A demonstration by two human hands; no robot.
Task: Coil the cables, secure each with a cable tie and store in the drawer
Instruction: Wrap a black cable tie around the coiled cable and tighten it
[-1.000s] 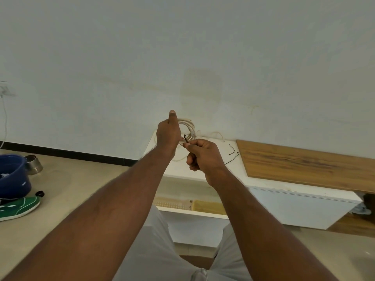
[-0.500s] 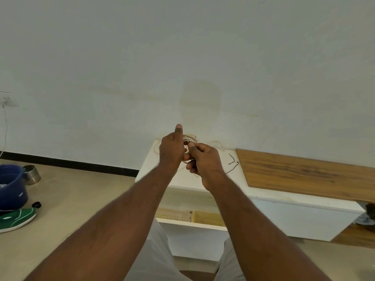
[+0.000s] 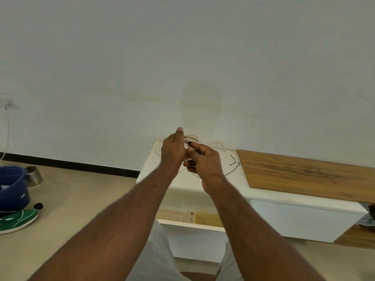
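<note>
A long brown wood-grain board (image 3: 308, 175) lies flat on the right part of the low white table (image 3: 263, 196). On the beige floor (image 3: 71, 199) at far left stands a dark blue plastic bucket (image 3: 12, 189), a small shiny steel bowl (image 3: 34, 175) just behind it and a green shoe with white stripes (image 3: 16, 221) in front. A white wall socket (image 3: 7, 100) with a thin white cord sits on the pale wall (image 3: 182, 57).

In the middle of the frame, 2 hands, left hand (image 3: 172, 151) and right hand (image 3: 203, 161), hold a white cable coil (image 3: 190, 138) above the white counter (image 3: 154, 171).

Bare forearms without sleeves, and light grey trousers (image 3: 156, 258) on the legs.
</note>
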